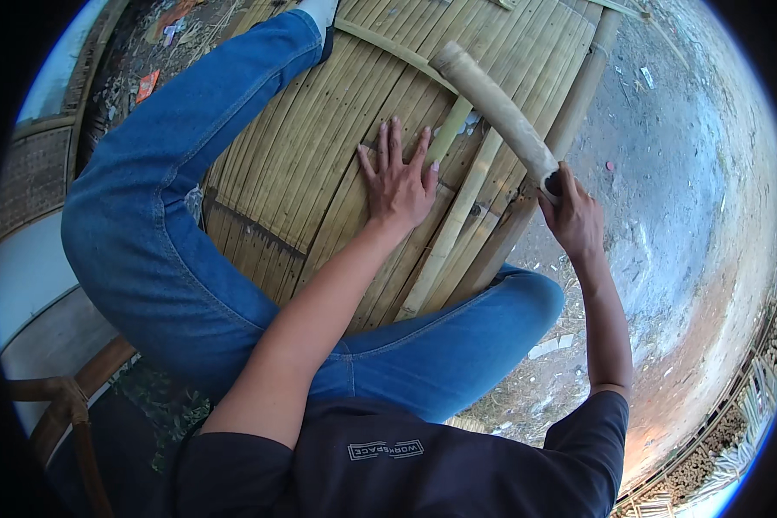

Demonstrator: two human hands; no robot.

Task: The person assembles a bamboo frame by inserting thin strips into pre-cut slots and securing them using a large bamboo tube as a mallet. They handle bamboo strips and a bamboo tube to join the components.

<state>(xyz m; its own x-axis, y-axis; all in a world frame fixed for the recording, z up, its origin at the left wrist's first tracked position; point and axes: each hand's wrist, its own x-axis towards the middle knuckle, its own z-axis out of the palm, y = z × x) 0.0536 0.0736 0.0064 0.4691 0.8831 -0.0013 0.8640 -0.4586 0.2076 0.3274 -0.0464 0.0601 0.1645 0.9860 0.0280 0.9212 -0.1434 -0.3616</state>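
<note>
My left hand (399, 186) lies flat on the bamboo slat platform (311, 129) with its fingers spread. Its thumb and forefinger are close to a short green bamboo strip (449, 132); whether they touch it I cannot tell. Raised to the right of it, my right hand (576, 216) is closed round the near end of a thick, pale, slightly bent club-like stick (501, 112). A dark part shows at the stick's end by my fingers. The stick slants up to the left, passing over the platform's right edge and the far end of the green strip.
A long bamboo strip (449, 233) runs lengthwise beside my left hand, and a curved strip (397, 52) lies farther off. A bamboo pole (570, 112) edges the platform. My jeans-clad legs (207, 259) flank the work. Bare ground (665, 190) lies to the right.
</note>
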